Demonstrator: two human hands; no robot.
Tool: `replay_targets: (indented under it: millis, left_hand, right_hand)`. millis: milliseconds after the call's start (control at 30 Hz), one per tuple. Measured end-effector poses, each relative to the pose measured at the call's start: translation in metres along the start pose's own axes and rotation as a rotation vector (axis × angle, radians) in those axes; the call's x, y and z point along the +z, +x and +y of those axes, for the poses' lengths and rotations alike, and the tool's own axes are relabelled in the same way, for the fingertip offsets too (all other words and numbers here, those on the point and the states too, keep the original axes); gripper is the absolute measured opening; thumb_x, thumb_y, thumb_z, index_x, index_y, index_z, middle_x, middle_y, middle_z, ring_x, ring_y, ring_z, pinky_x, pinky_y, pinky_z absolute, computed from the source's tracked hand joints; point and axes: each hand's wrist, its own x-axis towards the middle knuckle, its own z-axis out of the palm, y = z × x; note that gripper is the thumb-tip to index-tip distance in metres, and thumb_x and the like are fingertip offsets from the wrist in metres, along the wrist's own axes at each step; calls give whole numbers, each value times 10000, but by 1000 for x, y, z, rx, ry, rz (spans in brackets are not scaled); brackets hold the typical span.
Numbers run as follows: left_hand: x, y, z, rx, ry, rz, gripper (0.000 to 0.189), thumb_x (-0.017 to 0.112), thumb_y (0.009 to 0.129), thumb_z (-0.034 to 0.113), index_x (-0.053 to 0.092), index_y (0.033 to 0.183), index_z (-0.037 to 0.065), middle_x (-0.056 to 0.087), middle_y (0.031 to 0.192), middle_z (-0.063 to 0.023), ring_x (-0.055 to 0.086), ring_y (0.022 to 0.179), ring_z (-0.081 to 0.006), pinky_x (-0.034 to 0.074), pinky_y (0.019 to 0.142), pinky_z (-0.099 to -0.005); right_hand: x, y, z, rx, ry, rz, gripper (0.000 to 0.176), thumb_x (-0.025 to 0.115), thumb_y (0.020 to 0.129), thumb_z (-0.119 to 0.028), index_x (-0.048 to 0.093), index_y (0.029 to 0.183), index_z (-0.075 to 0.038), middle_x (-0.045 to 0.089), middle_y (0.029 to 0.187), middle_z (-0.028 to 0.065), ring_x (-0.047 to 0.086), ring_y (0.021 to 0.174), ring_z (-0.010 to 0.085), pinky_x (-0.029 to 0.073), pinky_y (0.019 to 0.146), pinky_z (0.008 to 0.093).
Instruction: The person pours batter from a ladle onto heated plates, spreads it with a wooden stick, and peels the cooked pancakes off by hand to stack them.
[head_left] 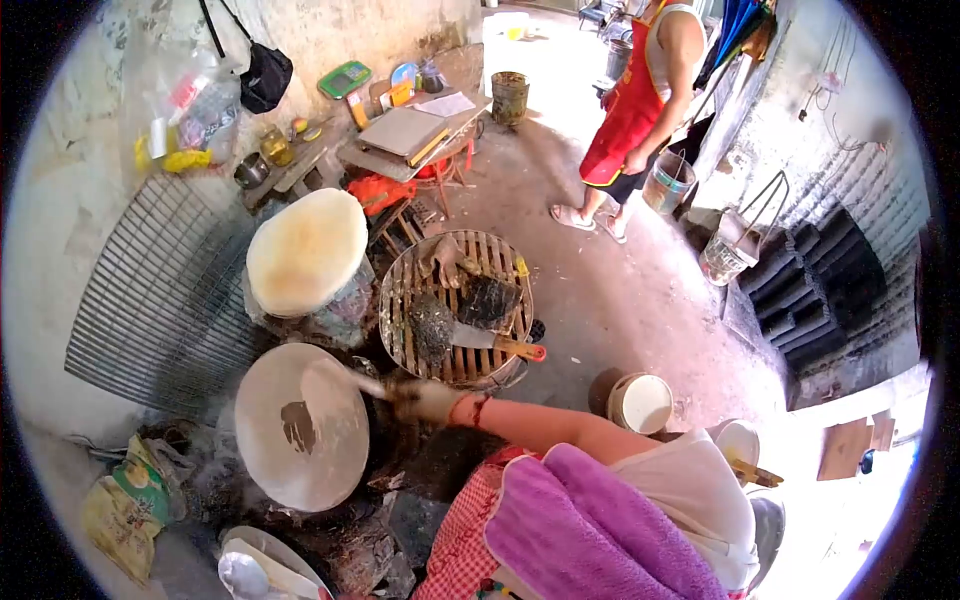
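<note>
My right hand [425, 400], blurred by motion and with a red band at the wrist, grips the handle of a flat spreader [330, 387]. The spreader lies across the right part of a round griddle [265, 430], which is coated with pale batter. One dark patch [298, 427] shows near the middle of the coating. Behind the griddle rests a pile of large round flatbreads [307, 250], pale with browned areas. A scraper [500, 343] with an orange-red handle lies on a round slatted stand [400, 330] near my hand. My left hand is out of view.
A wire rack [160, 290] leans by the left wall. A bowl [235, 540] with a ladle [243, 575] sits at the bottom. A white-topped bucket [642, 403] stands on the floor. A person in a red apron [630, 120] stands beyond, near metal buckets [670, 183]. Dark stacked pieces [815, 290] line the right wall.
</note>
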Motion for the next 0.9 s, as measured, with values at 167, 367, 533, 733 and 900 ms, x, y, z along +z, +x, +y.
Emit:
replay_targets:
  millis: [167, 367, 533, 733, 900]
  left_hand:
    - [-8, 47, -17, 74, 104, 49, 334, 467, 964, 301, 561, 1245, 146, 210, 599, 92, 206, 440, -17, 202, 342, -177]
    - [-20, 22, 4, 119, -59, -15, 310, 434, 989, 210, 503, 1264, 84, 285, 623, 56, 242, 440, -32, 210, 360, -197]
    - [-31, 29, 3, 39, -35, 34, 306, 423, 989, 169, 486, 1264, 51, 290, 619, 37, 248, 431, -45, 239, 358, -208]
    - [-35, 36, 4, 25, 17, -95, 324, 429, 985, 159, 472, 1288, 53, 375, 641, 15, 307, 426, -49, 262, 353, -215]
    - [5, 65, -10, -116, 191, -77, 322, 432, 984, 159, 472, 1283, 47, 435, 678, -9, 349, 429, -62, 282, 357, -218]
  right_hand:
    - [92, 34, 15, -216, -223, 91, 494, 627, 870, -274, 508, 1295, -53, 576, 1265, 92, 557, 1125, 251, 416, 989, 339]
    - [70, 5, 43, -130, 94, 245, 501, 664, 854, -255, 524, 1295, -63, 626, 1188, 105, 609, 1043, 192, 465, 896, 309]
    - [108, 8, -38, -17, -95, 194, 502, 687, 838, -247, 542, 1279, -58, 639, 1149, 74, 580, 986, 111, 457, 881, 266]
    - [61, 54, 21, 47, 138, 318, 469, 678, 849, -249, 552, 1263, -66, 629, 1175, 120, 620, 976, 181, 472, 865, 283]
    - [81, 44, -33, -80, -184, 11, 462, 646, 866, -246, 538, 1272, -55, 620, 1184, 144, 607, 1037, 208, 460, 890, 290]
